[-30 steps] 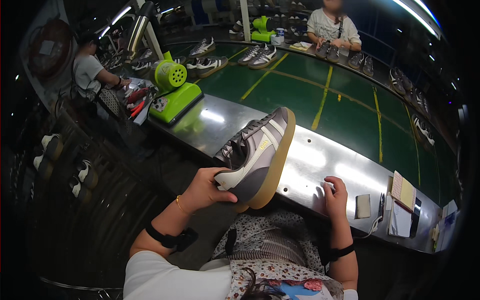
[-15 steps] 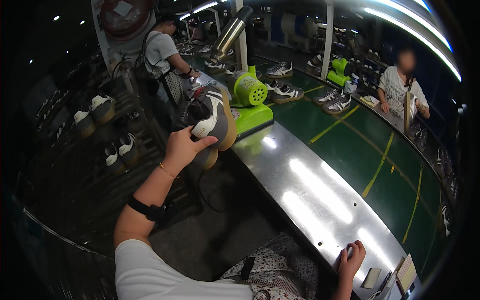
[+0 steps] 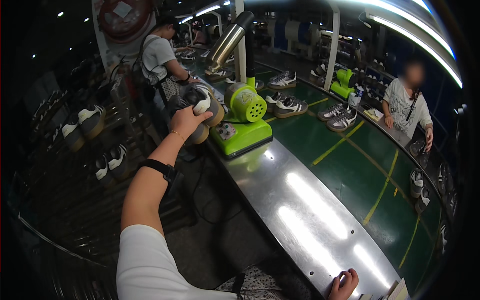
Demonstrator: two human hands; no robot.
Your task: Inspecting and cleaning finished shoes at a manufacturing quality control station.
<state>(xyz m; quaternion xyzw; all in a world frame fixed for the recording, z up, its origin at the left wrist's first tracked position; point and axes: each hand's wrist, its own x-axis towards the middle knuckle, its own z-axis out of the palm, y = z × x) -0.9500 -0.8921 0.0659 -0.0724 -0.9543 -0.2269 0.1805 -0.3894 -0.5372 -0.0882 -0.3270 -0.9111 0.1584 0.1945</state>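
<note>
My left hand (image 3: 189,121) reaches far out ahead and grips a pair of grey sneakers (image 3: 209,101) with white heel tabs and tan gum soles. Its thumb presses over the heel of the upper shoe, and the second shoe hangs partly hidden beneath. Just right of the sneakers stands a lime-green blower machine (image 3: 243,137) with a steel nozzle tube (image 3: 227,49). My right hand (image 3: 344,284) rests at the near end of the shiny metal bench (image 3: 265,187), fingers loosely bent and holding nothing.
A green conveyor belt (image 3: 345,175) with yellow lines carries several sneakers (image 3: 290,107). Racks with more shoes (image 3: 91,120) stand at the left. One co-worker (image 3: 159,57) stands at the far left, another (image 3: 407,105) across the belt. Notepads (image 3: 398,291) lie by my right hand.
My left hand has carried the sneakers farther away, beside the blower. The right hand stays on the bench. Across the belt, the co-worker's raised shoe is down, and a pair now sits near that edge.
</note>
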